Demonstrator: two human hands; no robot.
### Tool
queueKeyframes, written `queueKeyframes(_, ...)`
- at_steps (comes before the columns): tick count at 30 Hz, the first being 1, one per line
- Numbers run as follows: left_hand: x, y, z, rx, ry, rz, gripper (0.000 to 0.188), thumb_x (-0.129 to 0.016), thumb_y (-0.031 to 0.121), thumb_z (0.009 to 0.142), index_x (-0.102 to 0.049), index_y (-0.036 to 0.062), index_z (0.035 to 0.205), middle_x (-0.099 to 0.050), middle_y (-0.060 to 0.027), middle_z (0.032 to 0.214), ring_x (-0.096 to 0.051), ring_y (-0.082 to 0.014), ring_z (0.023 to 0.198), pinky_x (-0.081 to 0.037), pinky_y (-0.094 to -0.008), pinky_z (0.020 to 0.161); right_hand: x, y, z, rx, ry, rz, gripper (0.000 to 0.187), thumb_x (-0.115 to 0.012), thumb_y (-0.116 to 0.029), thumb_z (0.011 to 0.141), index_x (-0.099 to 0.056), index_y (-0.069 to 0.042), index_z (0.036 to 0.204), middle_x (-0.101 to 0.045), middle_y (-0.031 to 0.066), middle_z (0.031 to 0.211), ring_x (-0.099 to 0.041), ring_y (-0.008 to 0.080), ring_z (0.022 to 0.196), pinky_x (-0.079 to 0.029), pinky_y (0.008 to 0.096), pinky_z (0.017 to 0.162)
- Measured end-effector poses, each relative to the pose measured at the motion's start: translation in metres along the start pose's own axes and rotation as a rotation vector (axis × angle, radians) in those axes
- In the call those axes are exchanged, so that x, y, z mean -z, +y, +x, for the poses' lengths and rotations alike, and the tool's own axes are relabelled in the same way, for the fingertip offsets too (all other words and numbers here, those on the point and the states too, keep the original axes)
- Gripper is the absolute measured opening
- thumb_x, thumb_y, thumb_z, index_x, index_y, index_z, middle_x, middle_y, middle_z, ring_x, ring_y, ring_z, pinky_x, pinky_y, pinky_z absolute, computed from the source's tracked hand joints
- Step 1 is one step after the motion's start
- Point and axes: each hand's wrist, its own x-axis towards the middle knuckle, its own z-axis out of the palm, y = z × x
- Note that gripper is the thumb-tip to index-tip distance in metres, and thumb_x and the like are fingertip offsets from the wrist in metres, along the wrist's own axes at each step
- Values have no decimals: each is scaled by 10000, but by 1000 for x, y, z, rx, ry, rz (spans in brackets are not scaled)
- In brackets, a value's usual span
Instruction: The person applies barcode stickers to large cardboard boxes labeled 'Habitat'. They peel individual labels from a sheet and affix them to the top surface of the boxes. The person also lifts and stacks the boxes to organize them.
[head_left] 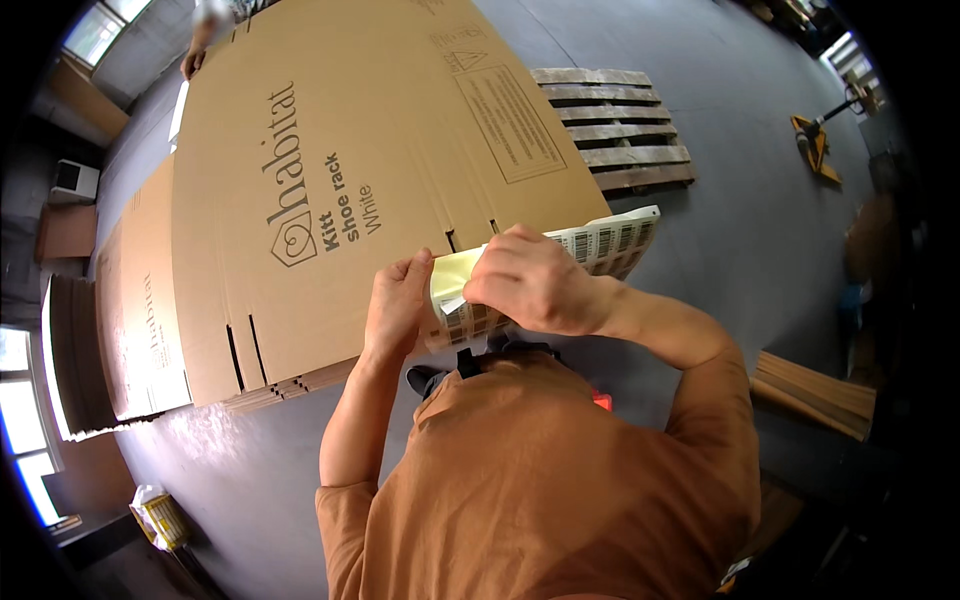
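My left hand [398, 300] grips the left end of a sheet of barcode labels [618, 240] in front of my chest. The thumb is at the sheet's upper edge. A strip of pale yellow backing [455, 272] lies bare near that end. My right hand [535, 283] is closed in a pinch over the sheet, with a small white label [453, 305] at its fingertips. Its fingers hide part of the sheet. Just beyond my hands lies a large flat cardboard carton [400, 120] with dark print and slots, on top of a stack.
More flat cartons [135, 300] lie at the left. A wooden pallet [620, 130] rests on the grey floor beyond the stack, and a yellow pallet jack [818, 150] stands far right. Another person's hand [192, 64] touches the stack's far left corner. Cardboard pieces [815, 395] lie at the right.
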Motion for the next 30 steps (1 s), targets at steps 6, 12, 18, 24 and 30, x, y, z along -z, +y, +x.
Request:
queueKeyframes(6, -9, 1, 13, -349, 108, 451, 264, -561, 213, 934, -660, -28, 980, -653, -178, 719, -632, -230, 642, -489, -336, 630, 32, 100, 75, -773, -319, 650, 149, -571, -167, 932, -610, -24, 946, -607, 13, 771, -525, 97, 687, -430, 262, 608)
queueKeyframes(12, -30, 10, 47, -659, 92, 689, 202, -601, 192, 936, -603, -9, 908, -636, -182, 758, -603, -320, 645, -487, -361, 625, -49, 217, 58, -713, -571, 429, 218, -584, -213, 893, -651, -19, 967, -657, 85, 819, -592, 175, 737, -477, 333, 677)
queueKeyframes(18, -19, 8, 82, -874, 79, 868, 170, -630, 158, 884, -593, -6, 915, -542, -196, 1265, -495, -342, 1170, -393, -433, 961, -71, 220, 55, -768, -491, 463, 185, -582, -166, 864, -659, -12, 931, -663, 85, 819, -598, 168, 757, -477, 317, 691)
queueKeyframes(24, -17, 11, 104, -920, -6, 960, 188, -599, 175, 900, -577, -11, 917, -487, -208, 1354, -386, -358, 1323, -297, -474, 1070, -75, 216, 53, -795, -466, 402, 180, -583, -144, 853, -667, -3, 926, -666, 90, 801, -599, 155, 741, -475, 308, 685)
queueKeyframes(30, -19, 11, 116, -915, 17, 1093, 217, -553, 213, 932, -581, 2, 969, -514, -154, 1321, -404, -334, 1303, -311, -465, 1056, -77, 210, 55, -846, -469, 370, 194, -627, -186, 821, -664, -8, 889, -668, 116, 799, -623, 186, 747, -480, 321, 680)
